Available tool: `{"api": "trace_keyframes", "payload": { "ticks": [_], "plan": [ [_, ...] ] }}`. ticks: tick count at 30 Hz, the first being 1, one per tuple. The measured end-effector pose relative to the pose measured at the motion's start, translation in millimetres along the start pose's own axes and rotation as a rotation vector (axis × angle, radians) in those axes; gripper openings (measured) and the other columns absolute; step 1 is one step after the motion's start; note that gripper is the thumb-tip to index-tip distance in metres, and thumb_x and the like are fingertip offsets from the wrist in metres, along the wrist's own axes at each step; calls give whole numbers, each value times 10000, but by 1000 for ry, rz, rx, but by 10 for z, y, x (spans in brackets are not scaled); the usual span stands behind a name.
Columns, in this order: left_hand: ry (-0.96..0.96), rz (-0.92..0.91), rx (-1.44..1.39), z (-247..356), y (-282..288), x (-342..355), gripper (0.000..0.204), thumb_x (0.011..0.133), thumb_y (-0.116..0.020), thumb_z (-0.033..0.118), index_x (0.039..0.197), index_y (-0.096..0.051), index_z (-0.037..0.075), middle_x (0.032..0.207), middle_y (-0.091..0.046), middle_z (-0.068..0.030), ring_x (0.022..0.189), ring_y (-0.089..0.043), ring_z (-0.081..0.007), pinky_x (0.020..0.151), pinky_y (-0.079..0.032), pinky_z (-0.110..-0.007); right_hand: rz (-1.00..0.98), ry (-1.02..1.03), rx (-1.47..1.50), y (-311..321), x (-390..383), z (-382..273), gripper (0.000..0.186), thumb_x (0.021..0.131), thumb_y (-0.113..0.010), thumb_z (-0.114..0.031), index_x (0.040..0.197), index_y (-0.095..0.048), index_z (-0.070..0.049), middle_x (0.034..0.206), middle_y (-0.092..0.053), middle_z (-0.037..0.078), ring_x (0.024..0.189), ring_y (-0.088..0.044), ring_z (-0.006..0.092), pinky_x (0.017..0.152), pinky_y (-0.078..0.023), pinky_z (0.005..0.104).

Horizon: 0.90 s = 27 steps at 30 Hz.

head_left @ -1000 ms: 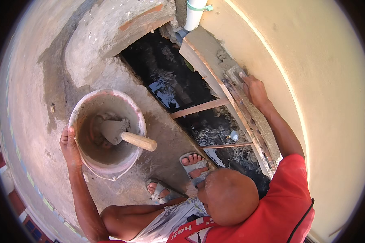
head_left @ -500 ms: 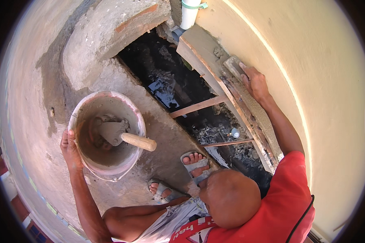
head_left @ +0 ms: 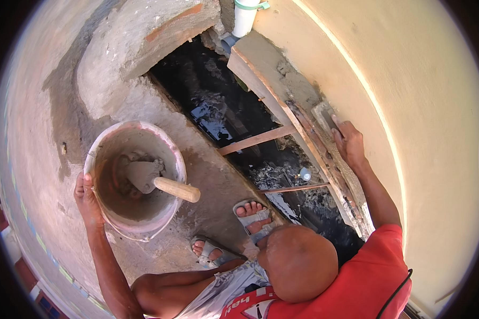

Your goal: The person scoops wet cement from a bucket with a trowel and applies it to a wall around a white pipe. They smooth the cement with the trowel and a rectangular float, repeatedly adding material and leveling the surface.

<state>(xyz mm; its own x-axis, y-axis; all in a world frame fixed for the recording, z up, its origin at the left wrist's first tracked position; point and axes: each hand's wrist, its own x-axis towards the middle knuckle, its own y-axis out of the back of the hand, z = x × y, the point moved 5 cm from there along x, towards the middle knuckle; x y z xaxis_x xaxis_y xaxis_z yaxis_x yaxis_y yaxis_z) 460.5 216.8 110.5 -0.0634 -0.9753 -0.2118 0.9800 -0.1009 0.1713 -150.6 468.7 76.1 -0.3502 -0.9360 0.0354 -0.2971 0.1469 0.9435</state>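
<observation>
My left hand (head_left: 89, 199) has its fingers hooked over the left rim of a round mortar bucket (head_left: 180, 165). Inside it lies a trowel (head_left: 142, 176), its blade in wet mortar and its wooden handle (head_left: 176, 189) resting across the right rim. On the far side of the trench, my right hand (head_left: 349, 142) closes round a grey, mortar-smeared float (head_left: 321, 112), pressed flat on the fresh mortar ledge (head_left: 298, 84) along the wall. The float's grip is hidden under my fingers.
A dark, wet trench (head_left: 207, 101) runs diagonally between me and the wall (head_left: 420, 106). Wooden struts (head_left: 258, 140) span it to a form board (head_left: 303, 130) edging the ledge. A white pipe (head_left: 244, 20) stands at the far end. My sandalled foot (head_left: 253, 217) is near the trench edge.
My right hand has slid the float along the ledge toward me, leaving smoothed mortar behind it. My left hand stays on the bucket rim. The whole view has shifted slightly.
</observation>
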Motion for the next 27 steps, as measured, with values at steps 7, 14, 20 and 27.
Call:
{"api": "trace_keyframes", "payload": {
  "ticks": [7,14,20,27],
  "plan": [
    [-2,-12,21,-74,43,20,379,975,-615,340,1153,-637,7,1046,-673,-62,924,-611,-127,830,-510,-280,45,153,-63,-379,764,-180,407,866,-604,-51,1271,-602,-83,877,-595,209,778,-618,408,716,-515,487],
    [-10,-23,52,-50,70,15,359,979,-612,323,1159,-643,13,1044,-677,-56,917,-615,-126,825,-512,-278,-79,5,-33,-65,-72,98,425,860,-612,-39,1281,-607,-97,855,-591,207,769,-618,399,712,-508,480],
    [21,-43,-49,-121,108,34,358,974,-622,317,1164,-644,14,1041,-683,-53,917,-621,-126,819,-516,-281,23,102,-6,-69,540,-279,439,859,-625,-53,1296,-601,-88,859,-600,211,770,-624,395,729,-507,468],
    [8,-11,-20,32,-44,-40,377,972,-624,338,1167,-644,15,1048,-683,-54,913,-619,-128,816,-513,-274,21,199,-69,-535,1365,-369,412,870,-586,-66,1281,-599,-55,943,-620,259,832,-627,434,765,-510,495]
  ]
}}
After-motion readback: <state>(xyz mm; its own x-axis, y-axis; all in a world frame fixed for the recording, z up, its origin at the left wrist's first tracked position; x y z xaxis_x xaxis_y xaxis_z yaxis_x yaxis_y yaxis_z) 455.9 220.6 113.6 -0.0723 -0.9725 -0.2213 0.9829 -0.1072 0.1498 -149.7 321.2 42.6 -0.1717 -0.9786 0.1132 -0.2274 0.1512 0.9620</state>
